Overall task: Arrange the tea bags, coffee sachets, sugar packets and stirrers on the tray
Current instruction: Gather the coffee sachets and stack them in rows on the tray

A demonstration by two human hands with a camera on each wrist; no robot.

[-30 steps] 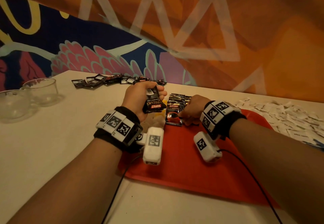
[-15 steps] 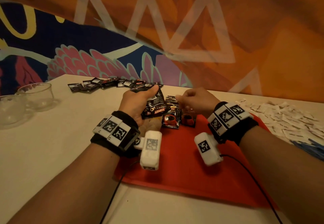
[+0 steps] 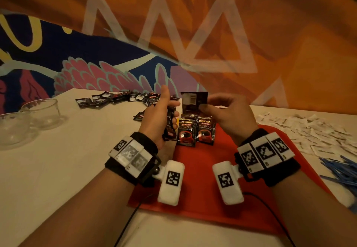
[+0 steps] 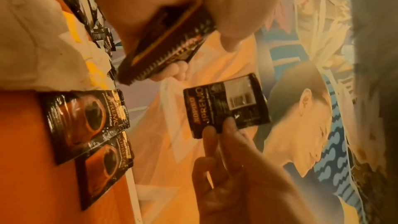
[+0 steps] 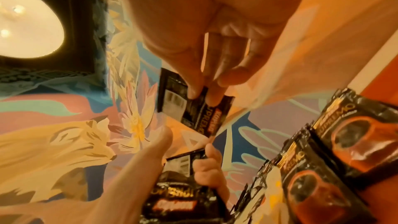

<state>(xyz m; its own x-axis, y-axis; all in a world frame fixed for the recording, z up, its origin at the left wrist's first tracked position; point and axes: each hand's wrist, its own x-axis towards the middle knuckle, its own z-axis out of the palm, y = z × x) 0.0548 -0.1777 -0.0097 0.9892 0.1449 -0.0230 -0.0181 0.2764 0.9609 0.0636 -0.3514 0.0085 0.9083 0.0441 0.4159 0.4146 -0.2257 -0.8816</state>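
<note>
Sachet now lifted off the stack in left hand, pinched by right hand above tray; placing comes next.

This looks like a café or a hotel refreshment corner rather than a home kitchen. The plain white table stands against a large painted mural wall of orange ground, pale triangles, pink feathers and, in the left wrist view, a painted figure. On the table, supplies lie in bulk: a heap of black instant coffee sachets at its far edge beside the wall, a spread of small white paper packets at its right end with blue stirrer sticks just nearer, two clear glass bowls at its left end, and a red plastic serving tray at its near edge.
</note>
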